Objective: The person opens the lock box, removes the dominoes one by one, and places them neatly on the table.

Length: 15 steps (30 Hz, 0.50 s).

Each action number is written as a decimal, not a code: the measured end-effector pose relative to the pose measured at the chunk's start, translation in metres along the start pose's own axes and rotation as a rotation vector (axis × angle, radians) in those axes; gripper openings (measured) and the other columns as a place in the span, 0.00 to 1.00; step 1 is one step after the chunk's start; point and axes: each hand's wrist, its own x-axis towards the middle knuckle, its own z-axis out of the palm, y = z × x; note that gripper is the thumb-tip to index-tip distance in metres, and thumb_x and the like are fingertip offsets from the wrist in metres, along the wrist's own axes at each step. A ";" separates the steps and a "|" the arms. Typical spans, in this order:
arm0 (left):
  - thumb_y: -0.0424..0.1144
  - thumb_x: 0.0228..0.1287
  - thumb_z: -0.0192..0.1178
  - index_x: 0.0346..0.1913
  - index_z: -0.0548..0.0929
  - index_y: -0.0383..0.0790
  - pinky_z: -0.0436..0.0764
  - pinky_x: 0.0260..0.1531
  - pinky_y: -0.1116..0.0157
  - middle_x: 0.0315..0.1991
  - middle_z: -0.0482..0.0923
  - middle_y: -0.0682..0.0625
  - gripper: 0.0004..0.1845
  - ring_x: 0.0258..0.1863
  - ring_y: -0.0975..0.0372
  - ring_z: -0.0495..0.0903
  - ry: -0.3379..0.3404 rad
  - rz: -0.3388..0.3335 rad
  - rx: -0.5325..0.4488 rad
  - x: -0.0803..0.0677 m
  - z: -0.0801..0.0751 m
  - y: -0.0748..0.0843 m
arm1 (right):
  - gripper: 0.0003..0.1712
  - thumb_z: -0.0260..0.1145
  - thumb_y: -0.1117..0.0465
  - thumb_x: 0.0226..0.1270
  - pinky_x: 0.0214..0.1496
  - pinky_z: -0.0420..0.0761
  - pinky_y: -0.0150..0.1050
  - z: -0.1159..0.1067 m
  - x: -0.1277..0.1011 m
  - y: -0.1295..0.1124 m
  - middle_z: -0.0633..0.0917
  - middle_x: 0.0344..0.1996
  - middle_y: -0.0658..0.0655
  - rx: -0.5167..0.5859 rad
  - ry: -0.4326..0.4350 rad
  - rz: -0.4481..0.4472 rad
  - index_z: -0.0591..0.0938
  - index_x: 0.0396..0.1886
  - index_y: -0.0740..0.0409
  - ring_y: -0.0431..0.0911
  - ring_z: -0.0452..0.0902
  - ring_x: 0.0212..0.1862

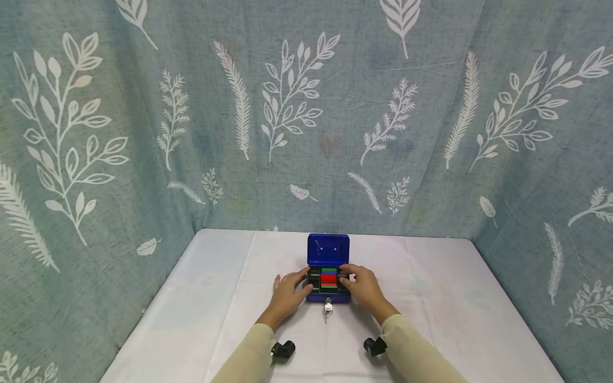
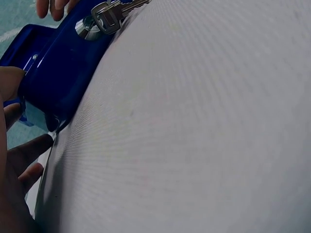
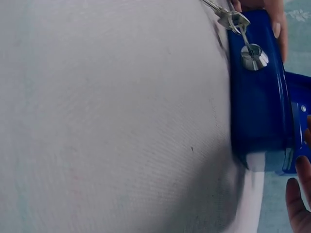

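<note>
A blue metal cash box (image 1: 328,299) stands on the table with its lid (image 1: 328,249) raised. Inside its body lies a black tray (image 1: 313,282). Red, green and blue flat pieces (image 1: 328,277) fill the tray's middle compartment; their kind is unclear. My left hand (image 1: 287,293) is at the box's left end, thumb (image 2: 10,82) over the rim, lower fingers spread outside. From the right, my right hand (image 1: 364,286) reaches thumb and forefinger over the tray's right side. Whether either hand pinches the tray or box is too small to tell.
A key ring with keys (image 1: 328,308) hangs from the lock (image 3: 254,57) on the box's front. White cloth (image 1: 230,319) covers the table. A leaf-patterned curtain (image 1: 306,117) encloses its back and sides. Dark wrist cameras (image 1: 283,349) sit by both sleeves.
</note>
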 end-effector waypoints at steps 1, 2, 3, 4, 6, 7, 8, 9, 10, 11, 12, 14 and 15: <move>0.53 0.65 0.60 0.68 0.73 0.54 0.44 0.66 0.36 0.57 0.79 0.53 0.29 0.62 0.54 0.71 0.001 0.000 -0.001 0.000 -0.001 0.000 | 0.17 0.73 0.63 0.59 0.48 0.80 0.48 0.001 0.000 -0.001 0.87 0.37 0.47 -0.010 -0.011 -0.006 0.85 0.50 0.56 0.49 0.80 0.46; 0.52 0.65 0.60 0.68 0.74 0.53 0.44 0.65 0.36 0.57 0.79 0.53 0.29 0.62 0.54 0.71 0.005 0.003 -0.002 0.000 -0.001 0.000 | 0.17 0.73 0.62 0.59 0.47 0.80 0.47 0.002 0.000 -0.002 0.87 0.36 0.46 -0.030 -0.022 -0.015 0.85 0.50 0.55 0.48 0.80 0.44; 0.52 0.65 0.60 0.68 0.74 0.53 0.44 0.65 0.36 0.57 0.80 0.52 0.28 0.61 0.53 0.71 0.007 0.005 -0.002 0.000 -0.002 0.000 | 0.17 0.73 0.62 0.59 0.47 0.80 0.47 0.003 0.000 -0.003 0.87 0.35 0.46 -0.048 -0.034 -0.029 0.85 0.49 0.55 0.47 0.79 0.43; 0.51 0.65 0.60 0.68 0.74 0.53 0.44 0.65 0.36 0.57 0.80 0.52 0.28 0.61 0.53 0.71 0.008 0.006 -0.002 0.000 -0.002 0.000 | 0.18 0.74 0.61 0.59 0.47 0.79 0.47 0.004 0.000 -0.004 0.87 0.35 0.45 -0.064 -0.045 -0.034 0.85 0.49 0.54 0.47 0.79 0.43; 0.52 0.65 0.60 0.68 0.74 0.53 0.44 0.66 0.36 0.57 0.79 0.52 0.28 0.61 0.53 0.71 0.007 0.002 -0.002 0.000 -0.002 0.000 | 0.18 0.74 0.60 0.58 0.49 0.79 0.48 0.005 0.000 -0.005 0.87 0.36 0.45 -0.094 -0.064 -0.042 0.85 0.50 0.53 0.47 0.79 0.43; 0.52 0.65 0.60 0.68 0.74 0.53 0.44 0.66 0.36 0.57 0.79 0.52 0.28 0.61 0.53 0.71 0.004 0.000 -0.004 0.000 -0.002 0.000 | 0.19 0.74 0.59 0.58 0.50 0.79 0.49 0.006 -0.001 -0.005 0.87 0.36 0.46 -0.100 -0.069 -0.045 0.85 0.50 0.53 0.47 0.79 0.44; 0.53 0.65 0.60 0.68 0.74 0.53 0.44 0.66 0.36 0.58 0.79 0.52 0.28 0.61 0.53 0.71 0.003 0.000 -0.003 0.000 -0.001 0.000 | 0.19 0.74 0.58 0.58 0.52 0.78 0.49 0.006 -0.001 -0.005 0.87 0.37 0.46 -0.107 -0.075 -0.043 0.85 0.50 0.52 0.47 0.80 0.46; 0.53 0.65 0.59 0.68 0.74 0.53 0.44 0.66 0.36 0.58 0.79 0.52 0.29 0.61 0.53 0.71 -0.001 -0.002 -0.002 -0.001 0.000 0.000 | 0.19 0.75 0.58 0.58 0.53 0.78 0.50 0.006 -0.001 -0.006 0.87 0.37 0.46 -0.111 -0.080 -0.039 0.85 0.51 0.51 0.47 0.80 0.47; 0.54 0.65 0.59 0.68 0.74 0.54 0.44 0.66 0.37 0.58 0.79 0.53 0.29 0.62 0.54 0.71 -0.005 -0.005 0.000 -0.001 0.000 0.000 | 0.20 0.75 0.57 0.58 0.54 0.77 0.50 0.007 -0.001 -0.006 0.87 0.38 0.46 -0.108 -0.083 -0.032 0.85 0.51 0.51 0.48 0.79 0.48; 0.54 0.64 0.59 0.68 0.74 0.54 0.44 0.66 0.37 0.58 0.79 0.53 0.29 0.62 0.54 0.71 -0.006 -0.006 0.001 -0.001 0.000 0.000 | 0.20 0.75 0.57 0.58 0.54 0.77 0.50 0.007 0.000 -0.006 0.87 0.38 0.47 -0.107 -0.084 -0.032 0.85 0.51 0.51 0.48 0.79 0.48; 0.54 0.64 0.59 0.68 0.73 0.54 0.44 0.66 0.37 0.58 0.79 0.53 0.29 0.62 0.54 0.71 -0.009 -0.008 0.004 -0.001 0.000 0.000 | 0.20 0.74 0.57 0.58 0.55 0.77 0.49 0.008 0.001 -0.006 0.87 0.39 0.47 -0.100 -0.083 -0.027 0.85 0.51 0.51 0.47 0.79 0.48; 0.55 0.65 0.58 0.68 0.73 0.54 0.44 0.66 0.37 0.58 0.79 0.53 0.29 0.61 0.54 0.71 -0.004 -0.001 0.006 0.000 0.000 -0.001 | 0.19 0.74 0.57 0.59 0.55 0.77 0.49 0.008 0.003 -0.006 0.86 0.41 0.49 -0.094 -0.080 -0.039 0.85 0.51 0.52 0.48 0.79 0.49; 0.55 0.65 0.58 0.68 0.73 0.54 0.44 0.66 0.37 0.57 0.79 0.53 0.29 0.61 0.54 0.71 -0.001 0.002 0.004 0.000 0.000 0.000 | 0.19 0.73 0.57 0.59 0.55 0.77 0.49 0.008 0.005 -0.006 0.86 0.42 0.49 -0.094 -0.078 -0.045 0.85 0.51 0.53 0.48 0.79 0.49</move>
